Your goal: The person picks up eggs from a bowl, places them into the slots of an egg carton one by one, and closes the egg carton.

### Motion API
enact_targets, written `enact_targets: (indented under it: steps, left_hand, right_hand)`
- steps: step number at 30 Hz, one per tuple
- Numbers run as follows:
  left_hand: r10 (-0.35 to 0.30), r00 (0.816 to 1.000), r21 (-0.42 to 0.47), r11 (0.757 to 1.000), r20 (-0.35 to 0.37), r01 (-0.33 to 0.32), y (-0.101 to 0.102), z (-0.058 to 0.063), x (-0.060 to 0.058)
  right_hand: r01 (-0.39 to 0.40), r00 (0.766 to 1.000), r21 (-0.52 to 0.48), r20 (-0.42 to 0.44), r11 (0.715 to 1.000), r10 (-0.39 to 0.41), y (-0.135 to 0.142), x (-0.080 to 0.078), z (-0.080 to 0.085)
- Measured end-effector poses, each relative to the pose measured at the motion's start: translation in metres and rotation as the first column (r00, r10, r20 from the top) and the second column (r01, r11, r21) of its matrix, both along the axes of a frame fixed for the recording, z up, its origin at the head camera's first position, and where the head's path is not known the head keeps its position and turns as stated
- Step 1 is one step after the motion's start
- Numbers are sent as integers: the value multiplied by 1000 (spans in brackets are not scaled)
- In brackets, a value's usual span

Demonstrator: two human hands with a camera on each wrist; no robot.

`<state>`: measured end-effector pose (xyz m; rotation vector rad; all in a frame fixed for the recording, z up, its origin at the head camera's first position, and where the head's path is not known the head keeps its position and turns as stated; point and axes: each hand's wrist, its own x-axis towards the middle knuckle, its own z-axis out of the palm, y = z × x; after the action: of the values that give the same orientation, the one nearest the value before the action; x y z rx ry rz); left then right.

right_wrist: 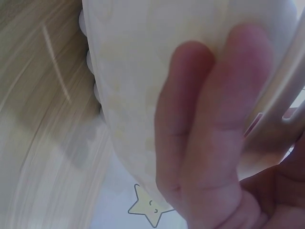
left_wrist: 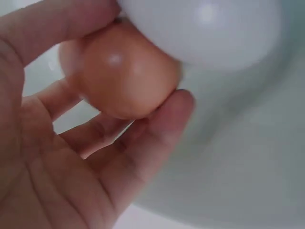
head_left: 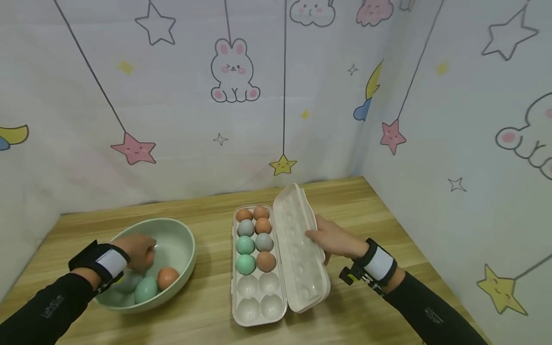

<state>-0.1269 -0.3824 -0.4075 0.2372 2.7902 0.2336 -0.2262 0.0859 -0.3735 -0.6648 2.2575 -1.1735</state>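
Note:
My left hand [head_left: 140, 250] reaches into a pale green bowl [head_left: 187, 242]. In the left wrist view its thumb and fingers curl round a brown egg [left_wrist: 131, 76], which the hand hides from the head view. A whitish egg [left_wrist: 209, 28] lies against it. A green egg [head_left: 146, 290] and another brown egg [head_left: 167, 278] sit near the bowl's front. My right hand [head_left: 338, 238] grips the outer edge of the raised lid [head_left: 297, 258] of an egg carton [head_left: 247, 311]. Brown, grey and green eggs fill its far cups; the nearest cups hold none.
Both bowl and carton stand on a wood-grain table [head_left: 211, 268], the bowl left of the carton. A patterned cloth wall [head_left: 181, 96] rises behind the table and another closes off the right side.

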Motion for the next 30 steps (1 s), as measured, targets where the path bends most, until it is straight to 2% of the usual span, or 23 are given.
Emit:
enact_targets:
  steps: [3, 9, 15, 18, 23, 30]
  left_hand:
    - [-29, 997, 48, 998, -71, 33, 3, 5, -3]
    - [-43, 992, 144, 988, -115, 60, 21, 28, -12]
    - [-31, 990, 157, 986, -141, 53, 49, 58, -14]
    - [-84, 977, 151, 982, -195, 114, 65, 67, -11]
    - [-205, 937, 143, 957, -282, 252, 93, 69, -5]
    - [-321, 903, 162, 912, -287, 376, 125, 60, 1]
  right_hand:
    - [16, 1000, 5, -2, 1000, -16, -1, 0, 3]
    - [9, 1000, 15, -11, 1000, -9, -1, -1, 8]
    - [13, 1000, 10, -3, 1000, -13, -2, -2, 8]
    - [30, 1000, 6, 4, 1000, -31, -3, -1, 7]
    - [56, 998, -7, 14, 998, -56, -4, 0, 4]
    - [77, 997, -11, 11, 997, -77, -5, -2, 1]
